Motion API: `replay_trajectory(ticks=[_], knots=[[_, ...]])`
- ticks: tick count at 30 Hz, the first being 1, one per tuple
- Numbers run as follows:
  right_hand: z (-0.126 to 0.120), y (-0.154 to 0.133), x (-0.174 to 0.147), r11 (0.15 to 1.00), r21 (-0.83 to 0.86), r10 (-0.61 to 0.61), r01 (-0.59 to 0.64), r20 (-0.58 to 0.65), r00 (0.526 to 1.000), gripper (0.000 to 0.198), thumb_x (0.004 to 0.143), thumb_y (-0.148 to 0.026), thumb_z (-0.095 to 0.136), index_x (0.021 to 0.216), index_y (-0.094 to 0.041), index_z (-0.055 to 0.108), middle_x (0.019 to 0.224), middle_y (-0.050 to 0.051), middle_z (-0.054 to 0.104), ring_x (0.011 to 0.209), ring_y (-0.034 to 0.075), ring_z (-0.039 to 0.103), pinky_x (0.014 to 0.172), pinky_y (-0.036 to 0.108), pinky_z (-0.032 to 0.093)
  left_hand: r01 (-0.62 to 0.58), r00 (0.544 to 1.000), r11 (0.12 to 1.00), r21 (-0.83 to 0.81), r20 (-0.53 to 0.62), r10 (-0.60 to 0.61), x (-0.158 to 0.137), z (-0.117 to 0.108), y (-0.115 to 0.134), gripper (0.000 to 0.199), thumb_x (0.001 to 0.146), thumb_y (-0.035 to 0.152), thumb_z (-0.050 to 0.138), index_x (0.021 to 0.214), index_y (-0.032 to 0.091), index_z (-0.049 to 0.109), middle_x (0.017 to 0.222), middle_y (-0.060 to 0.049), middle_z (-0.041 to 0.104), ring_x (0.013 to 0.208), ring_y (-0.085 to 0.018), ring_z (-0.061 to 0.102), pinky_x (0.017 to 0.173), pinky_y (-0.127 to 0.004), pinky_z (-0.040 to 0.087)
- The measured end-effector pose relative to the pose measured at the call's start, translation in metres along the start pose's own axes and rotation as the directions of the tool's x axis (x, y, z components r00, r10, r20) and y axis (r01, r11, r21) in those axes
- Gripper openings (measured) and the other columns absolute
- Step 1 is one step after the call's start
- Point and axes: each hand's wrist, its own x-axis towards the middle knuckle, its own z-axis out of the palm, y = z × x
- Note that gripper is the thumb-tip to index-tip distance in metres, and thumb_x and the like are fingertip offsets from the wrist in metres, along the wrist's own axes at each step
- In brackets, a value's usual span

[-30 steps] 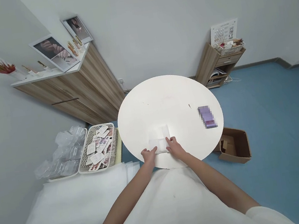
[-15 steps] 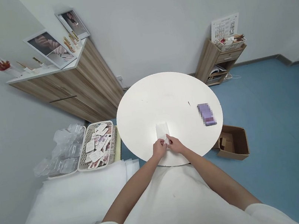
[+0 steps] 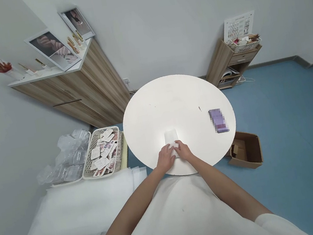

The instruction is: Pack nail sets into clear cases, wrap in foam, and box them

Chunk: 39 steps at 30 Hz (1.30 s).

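A small white rectangular packet (image 3: 171, 135) lies on the round white table (image 3: 178, 102), close to its near edge. Its material cannot be made out. My left hand (image 3: 166, 157) rests on the packet's near left part, fingers spread and laid over it. From the other side, my right hand (image 3: 183, 151) presses its fingertips on the near right part, fingers apart. The two hands almost meet, and they cover much of the packet's near end.
A purple, blurred-out object (image 3: 218, 120) lies at the table's right. An open cardboard box (image 3: 251, 148) stands on the floor beyond. To the left are a basket of printed cards (image 3: 103, 153), clear plastic boxes (image 3: 72, 155) and a stack of white sheets (image 3: 90, 206).
Both hands have gone from pinching at the packet's near end to lying flatter on it with fingers spread. The camera view has shifted slightly.
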Motion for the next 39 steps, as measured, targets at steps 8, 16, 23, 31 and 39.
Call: replay_trajectory(ticks=[8, 16, 23, 31, 39], knots=[[-0.015, 0.006, -0.024, 0.823, -0.415, -0.360, 0.388, 0.147, 0.921, 0.071, 0.073, -0.025, 0.046, 0.135, -0.016, 0.013, 0.135, 0.014, 0.028, 0.121, 0.025, 0.029, 0.092, 0.040, 0.033, 0.030, 0.995, 0.997, 0.067, 0.096, -0.036, 0.011, -0.003, 0.010, 0.048, 0.071, 0.023, 0.051, 0.118, 0.027, 0.042, 0.137, -0.002, 0.031, 0.130, -0.024, 0.014, 0.104, -0.042, 0.013], [-0.004, -0.003, -0.009, 0.627, -0.633, -0.344, 0.455, 0.299, 0.890, 0.070, 0.074, -0.028, 0.051, 0.132, -0.004, 0.020, 0.139, 0.019, 0.021, 0.129, 0.029, 0.014, 0.097, 0.041, 0.031, 0.058, 0.991, 0.992, -0.109, 0.127, -0.043, 0.020, -0.008, 0.006, 0.060, 0.064, 0.022, 0.056, 0.121, 0.022, 0.037, 0.131, -0.006, 0.038, 0.127, -0.023, 0.024, 0.102, -0.037, 0.023], [-0.026, -0.012, -0.021, 0.674, -0.584, -0.270, 0.451, 0.374, 0.887, 0.070, 0.070, -0.032, 0.052, 0.130, -0.008, 0.026, 0.127, 0.019, 0.040, 0.111, 0.029, 0.041, 0.083, 0.038, 0.041, 0.036, 0.983, 0.961, -0.274, 0.182, 0.015, 0.017, -0.025, 0.008, 0.058, 0.053, 0.035, 0.068, 0.107, 0.026, 0.050, 0.109, -0.004, 0.054, 0.109, -0.026, 0.044, 0.093, -0.034, 0.032], [-0.059, -0.012, -0.030, 0.781, -0.373, -0.277, 0.500, 0.511, 0.814, 0.045, 0.076, -0.029, 0.046, 0.120, -0.021, 0.043, 0.108, 0.007, 0.048, 0.091, 0.018, 0.048, 0.081, 0.030, 0.038, 0.096, 0.985, 0.931, -0.353, 0.171, -0.037, -0.008, -0.007, 0.004, 0.055, 0.054, 0.028, 0.068, 0.107, 0.028, 0.052, 0.116, -0.004, 0.047, 0.111, -0.026, 0.039, 0.096, -0.034, 0.029], [-0.064, -0.021, 0.015, 0.921, -0.283, -0.108, 0.268, 0.477, 0.872, 0.022, 0.080, -0.032, 0.035, 0.086, -0.020, 0.053, 0.089, 0.003, 0.052, 0.076, 0.017, 0.049, 0.066, 0.029, 0.040, 0.163, 0.987, 0.929, -0.333, 0.043, -0.158, 0.008, 0.014, -0.008, 0.024, 0.079, 0.033, 0.042, 0.095, 0.020, 0.053, 0.092, -0.006, 0.052, 0.084, -0.019, 0.051, 0.073, -0.031, 0.042]])
